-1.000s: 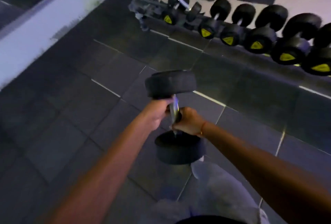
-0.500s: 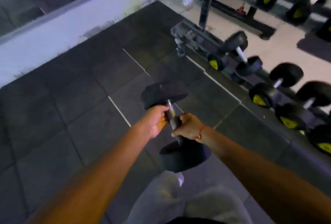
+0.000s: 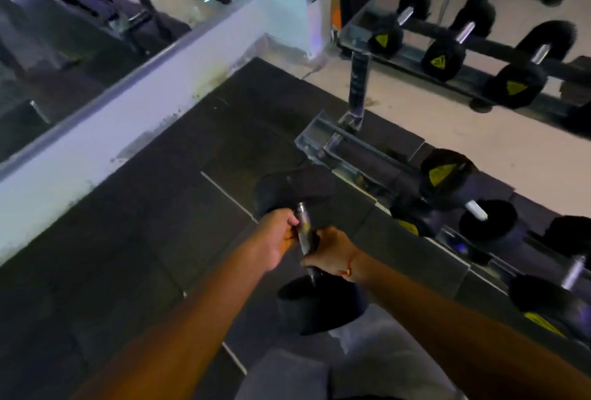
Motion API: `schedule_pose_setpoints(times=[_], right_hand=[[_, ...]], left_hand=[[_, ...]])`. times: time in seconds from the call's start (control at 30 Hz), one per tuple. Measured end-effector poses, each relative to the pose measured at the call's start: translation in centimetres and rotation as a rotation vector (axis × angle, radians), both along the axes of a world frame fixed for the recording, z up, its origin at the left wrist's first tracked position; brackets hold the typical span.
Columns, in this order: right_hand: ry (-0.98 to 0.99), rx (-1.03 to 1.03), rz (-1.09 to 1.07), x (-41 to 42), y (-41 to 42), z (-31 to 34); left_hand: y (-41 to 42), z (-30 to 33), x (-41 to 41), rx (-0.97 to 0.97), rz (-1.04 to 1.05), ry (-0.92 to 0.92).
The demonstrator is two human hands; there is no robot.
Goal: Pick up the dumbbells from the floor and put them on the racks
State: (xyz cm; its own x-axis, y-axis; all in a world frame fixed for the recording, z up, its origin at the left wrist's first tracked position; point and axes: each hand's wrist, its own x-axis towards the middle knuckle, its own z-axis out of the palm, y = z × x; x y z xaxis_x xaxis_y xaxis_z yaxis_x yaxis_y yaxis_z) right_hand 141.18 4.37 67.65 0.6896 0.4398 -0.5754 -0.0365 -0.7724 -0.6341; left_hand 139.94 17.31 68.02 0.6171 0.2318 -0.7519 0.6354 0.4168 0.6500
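- A black round-headed dumbbell with a bare metal handle [image 3: 303,233] is held in the air above the dark rubber-tiled floor [image 3: 134,239], just left of the low grey metal rack [image 3: 348,156].
- The dumbbell stands tilted, nearly on end: one head is up and away from the person, the other hangs low beside the grey trouser leg [image 3: 319,374].
- The left hand [image 3: 275,239] grips the upper part of the handle from the left, its fingers [image 3: 292,219] curled round the metal just below the upper head.
- The right hand [image 3: 332,254] grips the lower part from the right, fingers wrapped round the handle just above the lower head; an orange thread band [image 3: 350,267] sits at its wrist.
- The two hands lie close together on the handle, with a short stretch of bare metal showing between them.
- On the low rack's lower rail lie black dumbbells with yellow triangle marks [image 3: 444,175], to the right of the held one.
- A second rack [image 3: 415,57] further back carries more such dumbbells.
- A white wall ledge beneath a mirror [image 3: 105,118] runs along the left.
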Motion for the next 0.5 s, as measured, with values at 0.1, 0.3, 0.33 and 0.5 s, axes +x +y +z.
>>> schedule_pose_setpoints(times=[0.1, 0.3, 0.33, 0.5], right_hand=[[0.020, -0.011, -0.055, 8.1, 3.0, -0.5], [0.116, -0.063, -0.198, 23.2, 7.2, -2.2], [0.112, -0.085, -0.224, 25.5, 7.8, -3.0], [0.159, -0.124, -0.425, 35.7, 10.8, -7.8]], left_hand=[[2.9, -1.1, 8.7, -0.004, -0.031, 0.041], [7.0, -2.2, 25.2, -0.103, -0.160, 0.133], [7.6, -3.3, 27.9, -0.106, -0.187, 0.144], [9.5, -8.8, 40.5, -0.122, -0.313, 0.232]])
